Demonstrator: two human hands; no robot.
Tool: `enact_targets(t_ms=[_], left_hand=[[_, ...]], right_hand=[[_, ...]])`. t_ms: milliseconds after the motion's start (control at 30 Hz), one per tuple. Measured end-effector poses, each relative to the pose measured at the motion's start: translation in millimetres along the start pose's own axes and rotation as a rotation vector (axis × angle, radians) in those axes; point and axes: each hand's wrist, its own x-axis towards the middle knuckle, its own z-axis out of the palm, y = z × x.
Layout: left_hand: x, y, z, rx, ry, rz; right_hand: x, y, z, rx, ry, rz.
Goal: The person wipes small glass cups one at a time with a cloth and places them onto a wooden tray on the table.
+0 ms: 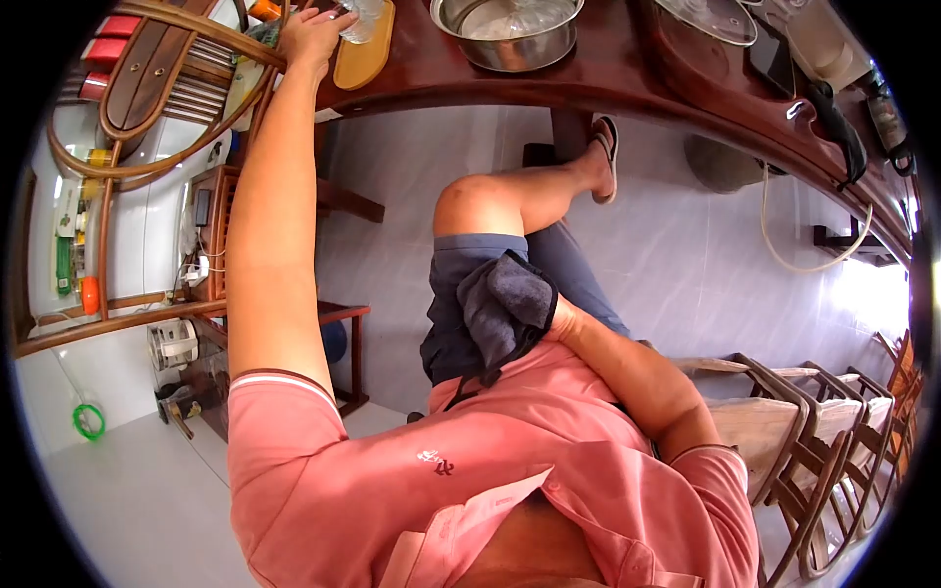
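Note:
My left hand (310, 44) reaches out to the far left of the table, its fingers apart. Beside its fingertips is a clear glass (364, 22), partly cut off by the frame's top edge. The glass is on a yellow-brown wooden tray (365, 61). Down at my lap, my right hand (563, 319) is closed on a dark grey cloth (505, 302). The cloth lies bunched over my thigh and hides most of the fingers.
A steel pot (520, 54) stands on the dark red wooden table (421, 93). Further right are a glass lid (720, 18), a phone (771, 61) and a black-handled item (835, 132). Wooden chairs (755, 421) line the right. A wooden rack (147, 88) stands left.

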Motion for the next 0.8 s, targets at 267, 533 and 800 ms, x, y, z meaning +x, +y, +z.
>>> enact_targets(t_ms=[267,533,800], left_hand=[[-20.1,14.7,1.7,0.147,0.019,-0.017],[-24.9,8.6,8.9,0.207,0.024,-0.02],[-30.4,44.9,7.6,0.607,0.142,0.191]], right_hand=[[6.7,25.3,-31.1,0.11,0.035,0.066],[9.0,22.5,-33.1,-0.015,-0.047,-0.007],[2.1,4.2,-5.8,0.013,0.047,0.019]])
